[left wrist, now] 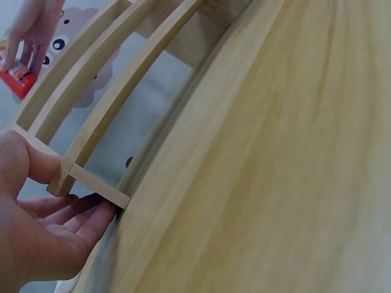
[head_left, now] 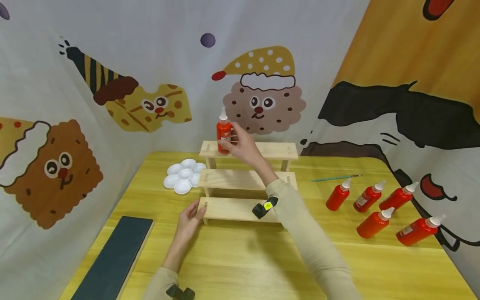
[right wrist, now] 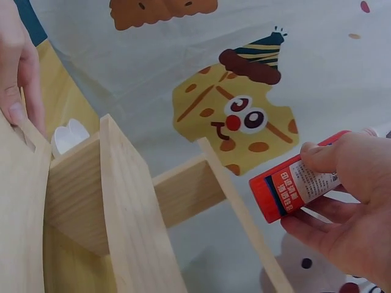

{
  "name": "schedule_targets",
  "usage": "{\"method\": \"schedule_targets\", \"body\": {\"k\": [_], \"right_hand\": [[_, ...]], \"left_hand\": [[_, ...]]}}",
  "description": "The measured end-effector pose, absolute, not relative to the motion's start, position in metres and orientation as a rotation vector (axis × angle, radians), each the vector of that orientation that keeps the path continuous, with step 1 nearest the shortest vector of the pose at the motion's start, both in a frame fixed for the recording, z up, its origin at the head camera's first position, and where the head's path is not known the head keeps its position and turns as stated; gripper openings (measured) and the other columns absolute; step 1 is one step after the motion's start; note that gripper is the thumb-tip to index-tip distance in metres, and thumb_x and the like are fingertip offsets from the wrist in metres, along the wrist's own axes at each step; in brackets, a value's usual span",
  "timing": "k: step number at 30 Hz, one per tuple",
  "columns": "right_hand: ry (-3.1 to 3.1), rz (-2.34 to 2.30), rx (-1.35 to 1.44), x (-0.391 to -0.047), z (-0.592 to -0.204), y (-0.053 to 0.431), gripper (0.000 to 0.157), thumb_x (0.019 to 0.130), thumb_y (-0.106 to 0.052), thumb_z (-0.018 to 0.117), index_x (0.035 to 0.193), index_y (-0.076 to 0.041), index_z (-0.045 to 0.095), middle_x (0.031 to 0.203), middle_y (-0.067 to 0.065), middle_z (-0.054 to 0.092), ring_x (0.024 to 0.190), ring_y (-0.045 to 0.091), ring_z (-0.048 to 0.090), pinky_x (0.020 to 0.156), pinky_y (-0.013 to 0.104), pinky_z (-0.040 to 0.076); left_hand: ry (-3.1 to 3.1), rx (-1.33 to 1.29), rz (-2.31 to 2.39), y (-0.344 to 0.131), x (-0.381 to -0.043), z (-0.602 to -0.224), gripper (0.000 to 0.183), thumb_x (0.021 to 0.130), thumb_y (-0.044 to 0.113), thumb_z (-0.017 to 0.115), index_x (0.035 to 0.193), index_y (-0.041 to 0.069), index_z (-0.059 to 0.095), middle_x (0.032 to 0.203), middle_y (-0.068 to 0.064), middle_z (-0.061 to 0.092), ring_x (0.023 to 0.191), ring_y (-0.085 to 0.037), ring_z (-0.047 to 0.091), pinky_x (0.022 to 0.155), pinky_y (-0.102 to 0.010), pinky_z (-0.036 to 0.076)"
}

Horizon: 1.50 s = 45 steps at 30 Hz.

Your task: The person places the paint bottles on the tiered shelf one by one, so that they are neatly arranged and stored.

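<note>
Beige sleeves (head_left: 311,237) sit nearest, the right one crossing over the 3-tier wooden rack (head_left: 234,179), the landmark here. Biggest thing is the printed cloth (head_left: 150,41) hung behind the rack, then the yellow wood-grain surface (head_left: 225,258) under it. Dark board (head_left: 116,256) lies flat to the rack's front left, prob. set aside so the space in front stays usable.

Both hands are busy at the rack. Left hand (head_left: 190,218) grips the bottom tier's left end, thumb on top, fingers by the leg, presumably to steady it. Right hand (head_left: 241,143) pinches a red bottle (head_left: 221,131) btwn thumb and fingers, at the top tier's left end; can't tell if the base touches wood. Side grip likely keeps it upright w/ the nozzle free.

White palette (head_left: 183,175), flower-shaped w/ round wells, is just left of the rack. Held bottle looks bright red, w/ white pointed nozzle and printed label. Five similar bottles (head_left: 373,225) stand right of the rack, prob. grouped for easy reach. Thin teal brush (head_left: 335,178) lies behind them, also right of the rack.
</note>
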State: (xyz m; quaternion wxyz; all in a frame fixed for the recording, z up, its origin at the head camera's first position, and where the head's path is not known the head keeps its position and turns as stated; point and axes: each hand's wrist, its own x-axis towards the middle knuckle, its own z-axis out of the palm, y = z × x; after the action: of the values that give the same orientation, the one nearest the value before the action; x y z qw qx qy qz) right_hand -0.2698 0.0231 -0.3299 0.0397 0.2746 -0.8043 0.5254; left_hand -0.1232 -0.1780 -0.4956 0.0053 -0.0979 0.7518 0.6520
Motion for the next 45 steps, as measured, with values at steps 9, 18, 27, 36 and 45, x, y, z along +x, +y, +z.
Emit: {"method": "schedule_targets", "body": {"k": [9,18,27,36,45], "right_hand": [[-2.509,1.565,0.830,-0.279,-0.337,0.007,0.055,0.099,-0.013,0.066,0.149,-0.008,0.043,0.133,0.020,0.062,0.116,0.036,0.065,0.097,0.043,0.059],[-2.528,1.568,0.813,-0.283,-0.335,0.003,0.055,0.100,-0.014,0.065,0.149,-0.006,0.042,0.137,0.020,0.060,0.118,0.035,0.065,0.099,0.042,0.058],[-2.535,1.623,0.763,-0.270,-0.322,0.010,0.063,0.097,-0.017,0.070,0.149,-0.005,0.039,0.147,0.020,0.053,0.136,0.034,0.052,0.115,0.041,0.046],[-2.467,1.613,0.716,-0.245,-0.297,0.043,0.061,0.097,-0.022,0.071,0.148,-0.007,0.041,0.147,0.014,0.054,0.137,0.028,0.050,0.118,0.041,0.042],[-2.274,1.545,0.711,-0.218,-0.279,0.081,0.064,0.097,-0.019,0.070,0.151,-0.006,0.039,0.150,0.015,0.051,0.140,0.029,0.047,0.119,0.042,0.041]], "left_hand": [[2.320,-0.332,2.071,-0.176,-0.122,-0.496,0.057,0.101,0.015,0.061,0.152,-0.001,0.040,0.150,-0.030,0.047,0.136,-0.043,0.051,0.108,-0.043,0.050],[2.327,-0.321,2.088,-0.175,-0.124,-0.494,0.055,0.102,0.014,0.060,0.151,-0.003,0.042,0.148,-0.032,0.048,0.133,-0.044,0.052,0.104,-0.039,0.053],[2.306,-0.319,2.089,-0.174,-0.124,-0.498,0.056,0.102,0.014,0.060,0.152,-0.001,0.041,0.149,-0.031,0.047,0.133,-0.043,0.053,0.105,-0.039,0.053],[2.322,-0.330,2.084,-0.177,-0.123,-0.499,0.055,0.102,0.014,0.061,0.152,-0.001,0.042,0.150,-0.030,0.047,0.134,-0.043,0.052,0.105,-0.040,0.052],[2.316,-0.320,2.089,-0.178,-0.121,-0.497,0.056,0.103,0.015,0.060,0.152,-0.003,0.039,0.150,-0.032,0.047,0.135,-0.042,0.051,0.102,-0.032,0.055]]}}
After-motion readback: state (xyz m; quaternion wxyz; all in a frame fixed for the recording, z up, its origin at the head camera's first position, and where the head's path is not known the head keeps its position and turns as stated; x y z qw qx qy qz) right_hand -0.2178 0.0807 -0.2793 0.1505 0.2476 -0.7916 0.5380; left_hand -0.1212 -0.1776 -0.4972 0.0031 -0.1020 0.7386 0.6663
